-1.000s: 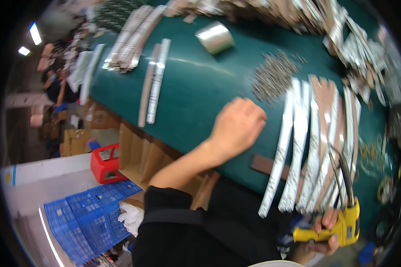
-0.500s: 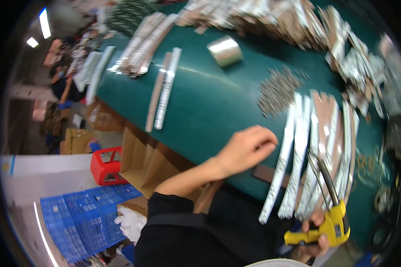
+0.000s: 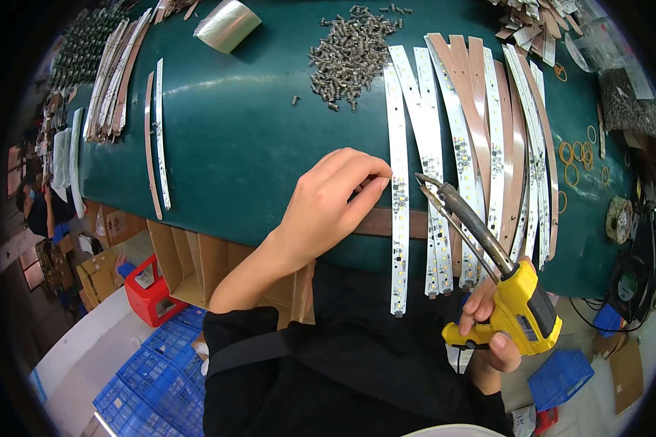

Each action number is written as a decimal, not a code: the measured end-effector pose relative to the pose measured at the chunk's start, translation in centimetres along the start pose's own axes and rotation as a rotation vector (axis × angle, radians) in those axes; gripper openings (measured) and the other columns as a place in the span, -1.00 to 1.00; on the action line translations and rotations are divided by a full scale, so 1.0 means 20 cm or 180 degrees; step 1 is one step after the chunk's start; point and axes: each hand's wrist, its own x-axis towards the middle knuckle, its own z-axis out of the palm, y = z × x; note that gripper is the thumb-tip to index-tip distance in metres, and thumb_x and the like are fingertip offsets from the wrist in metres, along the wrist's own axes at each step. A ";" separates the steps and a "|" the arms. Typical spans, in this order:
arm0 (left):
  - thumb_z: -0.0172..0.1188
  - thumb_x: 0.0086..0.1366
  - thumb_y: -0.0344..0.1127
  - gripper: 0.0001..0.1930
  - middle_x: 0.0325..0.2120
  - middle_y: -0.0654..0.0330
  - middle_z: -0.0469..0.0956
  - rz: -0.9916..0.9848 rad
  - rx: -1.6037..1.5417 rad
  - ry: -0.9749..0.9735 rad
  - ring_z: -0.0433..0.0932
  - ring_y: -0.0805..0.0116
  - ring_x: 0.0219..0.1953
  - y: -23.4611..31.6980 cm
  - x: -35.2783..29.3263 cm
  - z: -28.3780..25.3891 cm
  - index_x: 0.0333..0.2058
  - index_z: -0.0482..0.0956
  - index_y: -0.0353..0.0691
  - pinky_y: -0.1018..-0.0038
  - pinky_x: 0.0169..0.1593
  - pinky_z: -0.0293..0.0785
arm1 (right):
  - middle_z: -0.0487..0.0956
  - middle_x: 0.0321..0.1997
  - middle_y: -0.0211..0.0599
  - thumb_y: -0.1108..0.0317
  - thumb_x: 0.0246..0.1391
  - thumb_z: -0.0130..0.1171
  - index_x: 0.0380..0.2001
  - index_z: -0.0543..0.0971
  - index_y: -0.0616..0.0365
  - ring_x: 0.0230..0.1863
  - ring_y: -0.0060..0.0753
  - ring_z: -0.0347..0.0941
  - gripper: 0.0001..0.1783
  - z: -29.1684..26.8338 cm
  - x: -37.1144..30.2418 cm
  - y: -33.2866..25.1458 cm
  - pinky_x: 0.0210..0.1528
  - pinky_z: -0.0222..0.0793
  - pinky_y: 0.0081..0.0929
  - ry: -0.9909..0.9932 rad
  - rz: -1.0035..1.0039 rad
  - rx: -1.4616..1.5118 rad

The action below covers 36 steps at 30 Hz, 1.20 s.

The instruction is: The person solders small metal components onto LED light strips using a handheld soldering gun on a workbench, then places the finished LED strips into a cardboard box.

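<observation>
My left hand (image 3: 335, 193) is closed in a pinch, its fingertips at the left edge of a white LED strip board (image 3: 399, 247). Whatever sits between those fingertips, if anything, is too small to make out. In my right hand (image 3: 488, 320) is a yellow soldering gun (image 3: 536, 309), gripped by its handle. Its dark tip (image 3: 424, 179), with a thin metal tube alongside, points up-left over the neighbouring strip boards. More white and copper-coloured strips (image 3: 481, 131) lie side by side to the right. A brown bar (image 3: 375, 221) runs crosswise beneath the strips.
Small metal parts (image 3: 350, 54) form a pile beyond the strips. A tape roll (image 3: 227, 26) and two separate strips (image 3: 159, 138) lie farther left on the green table (image 3: 233, 131). Rubber bands (image 3: 579, 153) are at right. Cardboard boxes (image 3: 189, 262) and blue crates (image 3: 157, 379) stand below the edge.
The view has shifted right and become sharper. My left hand has come up to the leftmost strip board. The soldering gun's tip is now nearer that hand.
</observation>
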 end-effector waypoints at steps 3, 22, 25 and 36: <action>0.19 0.06 -0.56 -0.90 -0.47 0.18 0.52 0.0137 0.0143 0.0005 0.48 0.43 -0.52 0.00 0.01 0.00 -0.39 0.53 -0.32 0.58 -0.42 0.42 | 0.35 -0.44 -0.10 0.27 -0.25 0.11 0.20 -0.09 0.46 -0.45 -0.31 0.33 -0.03 0.04 0.01 0.01 -0.57 0.41 -0.58 0.0225 -0.0144 -0.0221; 0.21 0.00 -0.56 -0.88 -0.47 0.16 0.51 0.0655 0.0578 0.0010 0.49 0.25 -0.45 -0.02 0.05 0.02 -0.42 0.53 -0.28 0.48 -0.39 0.43 | 0.33 -0.40 -0.07 0.23 -0.21 0.11 0.03 0.13 0.54 -0.56 -0.31 0.35 -0.22 0.05 0.03 -0.01 -0.59 0.37 -0.58 0.0255 0.0079 -0.0597; 0.23 -0.04 -0.56 -0.85 -0.49 0.19 0.50 0.0834 0.0824 0.0019 0.48 0.27 -0.46 -0.03 0.05 0.03 -0.43 0.53 -0.27 0.47 -0.41 0.42 | 0.33 -0.40 -0.06 0.24 -0.21 0.11 -0.01 0.15 0.55 -0.50 -0.31 0.35 -0.26 0.04 0.04 -0.01 -0.64 0.37 -0.59 0.0128 0.0151 -0.0525; 0.26 -0.12 -0.58 -0.81 -0.51 0.20 0.45 0.1365 0.1233 0.0007 0.46 0.29 -0.50 -0.03 0.08 0.02 -0.45 0.52 -0.29 0.49 -0.48 0.41 | 0.29 -0.44 -0.06 0.27 -0.21 0.09 -0.21 0.22 0.59 -0.44 -0.29 0.32 -0.41 0.06 0.09 -0.01 -0.74 0.37 -0.65 0.0256 -0.0164 -0.0076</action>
